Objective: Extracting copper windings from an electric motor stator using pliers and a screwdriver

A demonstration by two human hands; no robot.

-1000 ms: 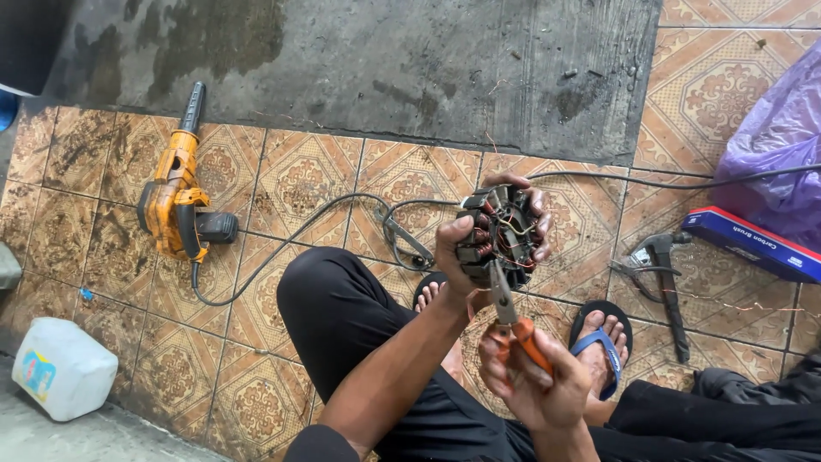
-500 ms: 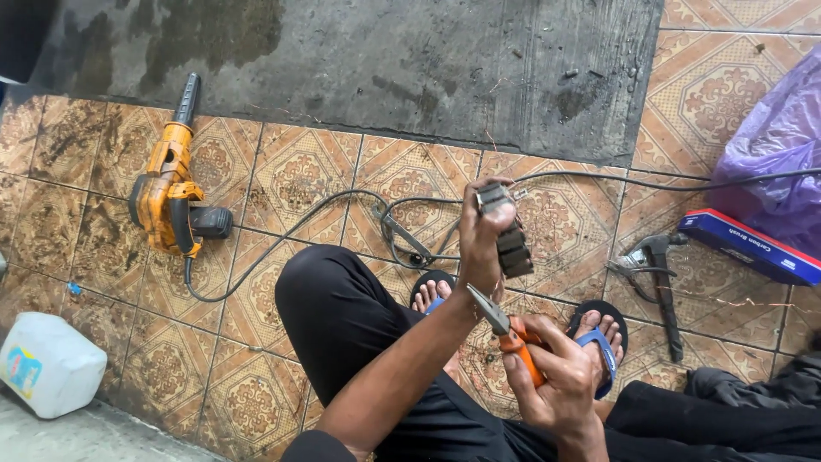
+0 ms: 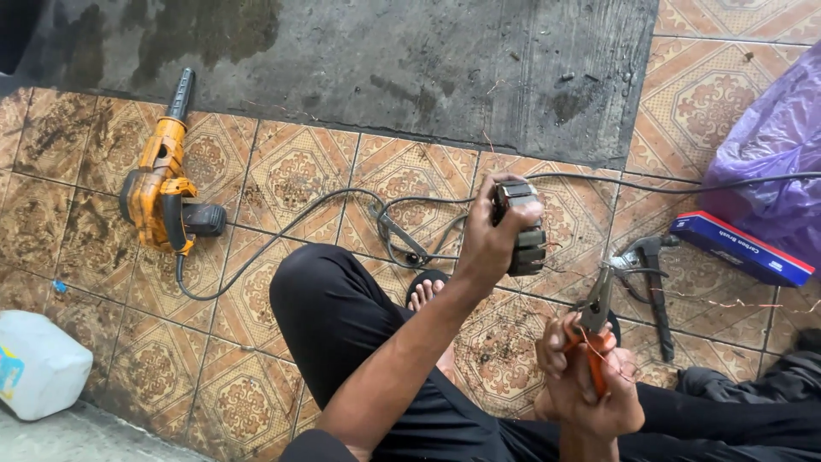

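Gripping a dark motor stator (image 3: 520, 227) in the left hand (image 3: 487, 244), the person sits cross-legged on the patterned tile floor (image 3: 282, 180), holding the part up over the tiles just short of the concrete strip (image 3: 385, 60) at the floor's far edge. Fingers wrap the stator from its left side, closed firmly on it. Right hand (image 3: 590, 385) is closed on orange-handled pliers (image 3: 596, 329), jaws pointing up toward the stator and apart from it.

Handling, as a judgement: the stator looks like stacked steel with copper windings, so heavy for its bulk and rigid. The laminated outer body is the safe place to hold. Thin wire strands trail from its right side (easily snagged or snapped), and the winding ends are best left untouched. Edges may be sharp.

Around it: an orange electric blower (image 3: 158, 192) lies toward the floor's left edge, its black cord (image 3: 325, 210) looping across to the middle. A white plastic jug (image 3: 38, 364) sits at the near left corner. A blue flat box (image 3: 740, 248) and a purple plastic bag (image 3: 774, 154) lie by the right edge, with a dark metal tool (image 3: 654, 282) beside them.

Against the picture half a second back: the stator is turned, now showing its side rather than hanging lower from the fingers, and the pliers have swung from a slant to nearly upright, further right.
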